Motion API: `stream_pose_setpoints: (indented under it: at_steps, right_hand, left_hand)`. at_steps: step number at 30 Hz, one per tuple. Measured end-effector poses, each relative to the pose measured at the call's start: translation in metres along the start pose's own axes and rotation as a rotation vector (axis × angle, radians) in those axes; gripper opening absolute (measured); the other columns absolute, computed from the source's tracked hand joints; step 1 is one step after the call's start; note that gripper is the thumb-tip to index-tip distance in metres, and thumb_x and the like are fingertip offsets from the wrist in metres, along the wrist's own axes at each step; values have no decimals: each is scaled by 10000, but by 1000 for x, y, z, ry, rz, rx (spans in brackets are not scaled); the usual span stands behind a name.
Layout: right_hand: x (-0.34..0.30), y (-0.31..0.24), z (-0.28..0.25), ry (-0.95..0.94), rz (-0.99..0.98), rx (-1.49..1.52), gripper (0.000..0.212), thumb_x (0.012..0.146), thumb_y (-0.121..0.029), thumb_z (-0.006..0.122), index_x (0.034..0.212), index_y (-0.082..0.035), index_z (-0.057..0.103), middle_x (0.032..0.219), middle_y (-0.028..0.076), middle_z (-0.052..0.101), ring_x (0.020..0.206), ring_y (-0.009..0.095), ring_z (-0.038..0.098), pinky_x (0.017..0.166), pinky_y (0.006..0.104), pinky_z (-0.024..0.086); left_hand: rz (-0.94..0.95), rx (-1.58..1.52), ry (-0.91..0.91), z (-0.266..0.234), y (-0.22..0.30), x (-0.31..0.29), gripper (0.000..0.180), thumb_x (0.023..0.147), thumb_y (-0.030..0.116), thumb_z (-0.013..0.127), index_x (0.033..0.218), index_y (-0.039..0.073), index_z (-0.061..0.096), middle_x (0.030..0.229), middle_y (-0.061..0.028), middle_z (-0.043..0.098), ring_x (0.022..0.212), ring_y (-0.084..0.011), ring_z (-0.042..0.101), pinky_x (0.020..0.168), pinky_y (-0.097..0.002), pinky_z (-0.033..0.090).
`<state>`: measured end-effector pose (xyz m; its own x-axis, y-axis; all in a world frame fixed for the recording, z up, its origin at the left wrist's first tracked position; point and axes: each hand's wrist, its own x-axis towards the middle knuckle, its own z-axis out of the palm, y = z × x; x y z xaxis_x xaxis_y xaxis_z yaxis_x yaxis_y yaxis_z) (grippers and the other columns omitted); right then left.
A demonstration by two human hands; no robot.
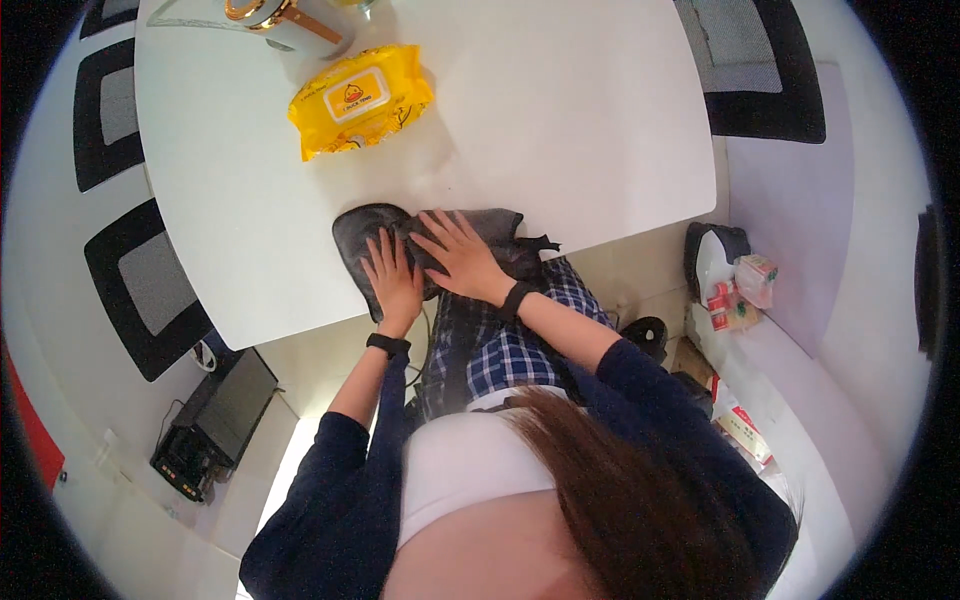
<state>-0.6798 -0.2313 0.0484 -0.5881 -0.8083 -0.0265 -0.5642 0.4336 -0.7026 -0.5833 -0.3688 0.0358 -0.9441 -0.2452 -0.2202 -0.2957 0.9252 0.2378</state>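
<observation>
A dark, sheer black cloth piece lies at the near edge of the white table, its left end rounded and a short tie or strap at its right end. I cannot tell exactly what kind of item it is. My left hand rests flat on its left part, fingers spread. Over the middle, my right hand also lies flat with fingers apart, angled toward the left. Neither hand grips the cloth. Both wrists wear black bands. Part of the cloth is hidden under the hands.
Farther back on the white table lies a yellow pack of wipes, with a light-coloured tumbler behind it. Black mesh chairs line the left side; another chair stands at the far right. Small packages sit low on the right.
</observation>
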Motion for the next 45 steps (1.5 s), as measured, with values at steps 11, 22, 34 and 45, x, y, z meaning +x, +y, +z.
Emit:
stream_pose_setpoints:
  at_steps: [11, 22, 34, 45]
  right_hand:
    - [18, 94, -70, 82, 34, -257, 472, 831, -86, 421, 1300, -88, 373, 1372, 117, 330, 1265, 266, 316, 1038, 392, 266]
    - [-82, 256, -197, 375, 365, -419, 512, 841, -93, 429, 1338, -70, 308, 1382, 155, 296, 1279, 319, 272, 1035, 430, 240]
    - [-117, 156, -145, -219, -98, 60, 701, 711, -262, 642, 1321, -90, 342, 1414, 141, 236, 1322, 287, 189, 1082, 427, 162]
    - [-118, 193, -192, -59, 97, -122, 541, 768, -22, 426, 1304, -55, 363, 1356, 162, 342, 1267, 297, 311, 1041, 406, 248]
  left_hand:
    - [112, 64, 193, 11, 65, 108, 518, 862, 300, 468, 1331, 113, 351, 1404, -125, 257, 1300, -372, 182, 1009, -587, 119]
    - [428, -64, 242, 60, 300, 220, 497, 827, 305, 496, 1278, 110, 427, 1367, -118, 336, 1284, -357, 228, 1023, -574, 127]
    - [240, 82, -238, 42, 191, 35, 459, 856, 332, 473, 1190, 18, 489, 1397, -127, 287, 1324, -306, 180, 1062, -487, 126]
    - [211, 68, -70, 54, 255, 120, 552, 847, 280, 478, 1321, 36, 333, 1426, -178, 169, 1320, -409, 65, 1014, -608, 52]
